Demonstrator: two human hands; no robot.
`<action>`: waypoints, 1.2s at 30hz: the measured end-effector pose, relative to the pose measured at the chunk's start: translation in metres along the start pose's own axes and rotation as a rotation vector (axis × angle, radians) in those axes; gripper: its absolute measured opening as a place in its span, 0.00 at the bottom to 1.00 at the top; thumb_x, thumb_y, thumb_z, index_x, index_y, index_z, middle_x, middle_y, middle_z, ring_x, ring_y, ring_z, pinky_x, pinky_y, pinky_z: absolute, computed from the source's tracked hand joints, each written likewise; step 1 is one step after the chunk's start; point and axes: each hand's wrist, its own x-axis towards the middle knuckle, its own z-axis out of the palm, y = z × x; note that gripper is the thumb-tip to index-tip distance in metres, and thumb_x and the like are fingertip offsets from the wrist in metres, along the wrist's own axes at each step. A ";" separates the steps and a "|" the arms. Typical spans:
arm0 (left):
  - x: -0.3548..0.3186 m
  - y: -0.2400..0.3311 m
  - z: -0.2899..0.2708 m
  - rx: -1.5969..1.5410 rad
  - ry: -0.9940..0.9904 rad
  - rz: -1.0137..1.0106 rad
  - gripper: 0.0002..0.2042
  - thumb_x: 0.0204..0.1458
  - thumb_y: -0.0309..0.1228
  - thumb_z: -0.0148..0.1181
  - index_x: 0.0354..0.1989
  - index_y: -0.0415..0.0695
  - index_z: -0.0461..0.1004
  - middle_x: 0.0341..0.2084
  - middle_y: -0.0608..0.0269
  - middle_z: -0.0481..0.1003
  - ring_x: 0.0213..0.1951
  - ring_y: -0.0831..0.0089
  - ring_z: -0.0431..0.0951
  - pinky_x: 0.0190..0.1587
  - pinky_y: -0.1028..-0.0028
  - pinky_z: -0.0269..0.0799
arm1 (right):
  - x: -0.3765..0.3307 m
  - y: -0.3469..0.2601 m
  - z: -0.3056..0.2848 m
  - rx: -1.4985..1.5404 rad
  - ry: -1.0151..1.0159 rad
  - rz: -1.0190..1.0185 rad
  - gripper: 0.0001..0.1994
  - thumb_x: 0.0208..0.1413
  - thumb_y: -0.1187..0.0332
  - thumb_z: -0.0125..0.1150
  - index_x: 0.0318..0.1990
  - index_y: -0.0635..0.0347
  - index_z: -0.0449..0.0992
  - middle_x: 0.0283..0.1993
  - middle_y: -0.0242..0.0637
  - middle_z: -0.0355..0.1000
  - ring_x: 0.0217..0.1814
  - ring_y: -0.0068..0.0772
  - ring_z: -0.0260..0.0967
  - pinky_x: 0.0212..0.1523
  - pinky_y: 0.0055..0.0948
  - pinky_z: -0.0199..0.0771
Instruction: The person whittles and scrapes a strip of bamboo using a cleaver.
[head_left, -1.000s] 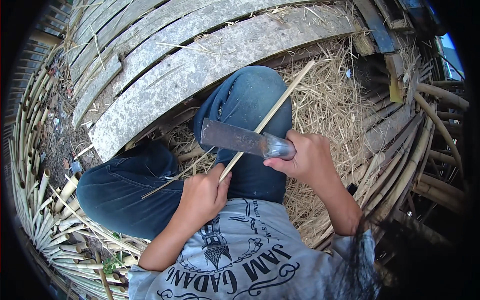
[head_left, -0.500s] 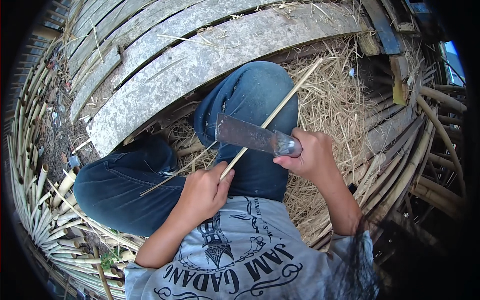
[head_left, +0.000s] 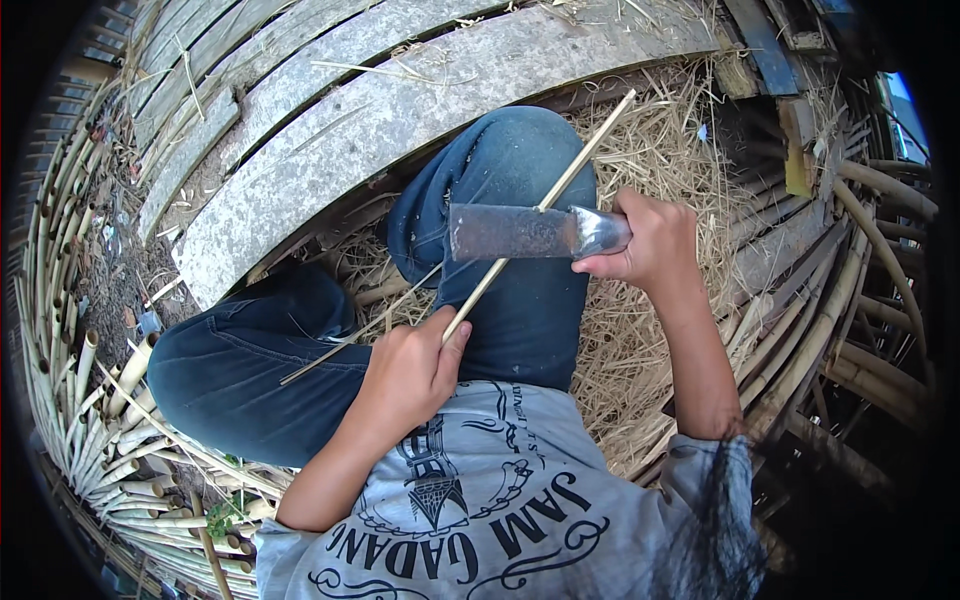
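Observation:
My left hand [head_left: 412, 372] is closed round the near end of a thin bamboo strip [head_left: 585, 155], which slants up and to the right across my raised thigh. A broad, flat-bladed knife [head_left: 510, 233] lies across the strip about midway, its dull, stained blade pointing left. My right hand [head_left: 652, 238] grips the knife by its handle, mostly hidden in the fingers; a shiny metal collar shows beside the fist. The blade covers part of the strip. Below it, another thin strip [head_left: 360, 335] rests across my lowered leg.
Pale shavings [head_left: 640, 370] cover the ground to the right of my legs. Weathered planks [head_left: 330, 165] form a platform ahead. Bundled bamboo poles [head_left: 130, 490] lie at the left, and more bamboo [head_left: 810, 310] stands along the right.
My right hand and the knife have moved up and to the right along the strip, and the blade has turned more level. The strip's far end has risen slightly; my left hand keeps its grip.

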 end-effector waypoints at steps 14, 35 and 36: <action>0.009 -0.005 -0.013 -0.203 -0.272 -0.150 0.17 0.64 0.37 0.47 0.26 0.37 0.66 0.14 0.51 0.62 0.17 0.58 0.65 0.26 0.61 0.62 | -0.096 0.097 -0.024 0.820 0.415 1.095 0.34 0.59 0.31 0.37 0.25 0.57 0.65 0.15 0.28 0.59 0.13 0.20 0.56 0.15 0.20 0.58; -0.011 -0.023 0.003 -0.236 -0.177 -0.126 0.22 0.65 0.42 0.45 0.24 0.35 0.65 0.14 0.58 0.65 0.20 0.70 0.70 0.30 0.67 0.72 | 0.023 0.106 -0.011 0.262 0.073 0.973 0.41 0.50 0.28 0.49 0.23 0.67 0.75 0.19 0.47 0.72 0.27 0.50 0.75 0.32 0.43 0.72; -0.015 -0.036 0.002 -0.351 -0.224 -0.172 0.21 0.66 0.42 0.44 0.25 0.37 0.65 0.15 0.64 0.63 0.21 0.78 0.67 0.33 0.71 0.75 | 0.013 0.139 0.005 0.224 0.173 1.083 0.41 0.52 0.29 0.48 0.23 0.69 0.75 0.19 0.47 0.72 0.27 0.50 0.74 0.33 0.44 0.72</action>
